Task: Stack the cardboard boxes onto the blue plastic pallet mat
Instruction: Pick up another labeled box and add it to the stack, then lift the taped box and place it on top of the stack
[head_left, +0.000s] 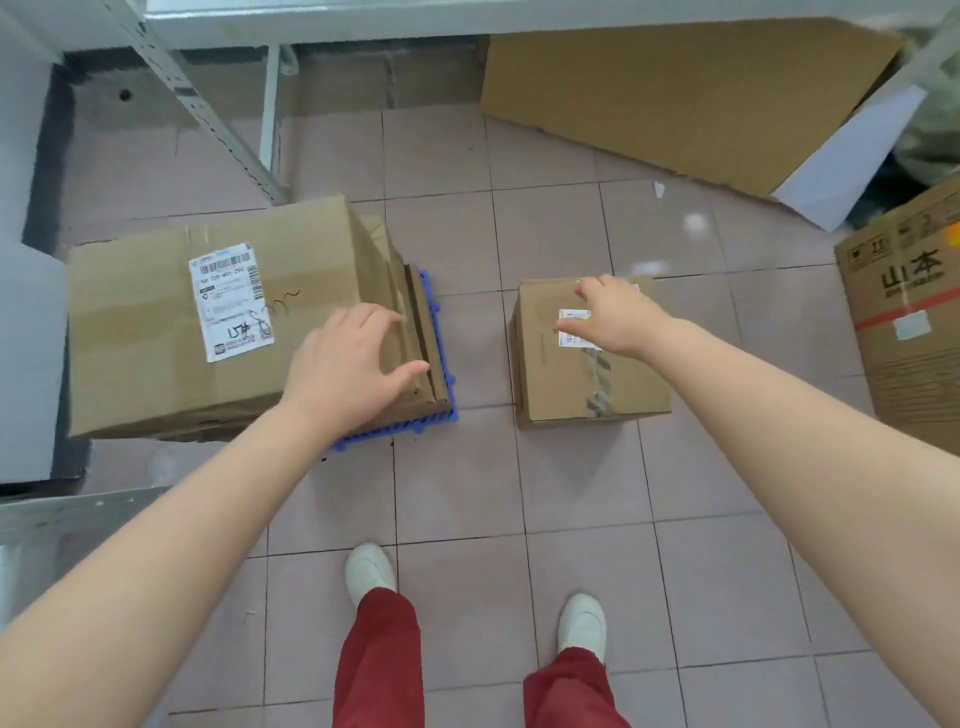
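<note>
Cardboard boxes (218, 322): rectangular, taped, matte brown.

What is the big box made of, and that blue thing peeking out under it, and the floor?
The large box looks like matte brown corrugated cardboard, creased at its edges, with a paper label. The blue pallet mat seems to be moulded plastic, judging by its notched edge. The floor appears to be glazed pinkish tile with dark grout lines.

floor (571, 493): pink tiles | on it: blue mat (441, 364), small box (587, 374), flat cardboard (675, 98)
</note>
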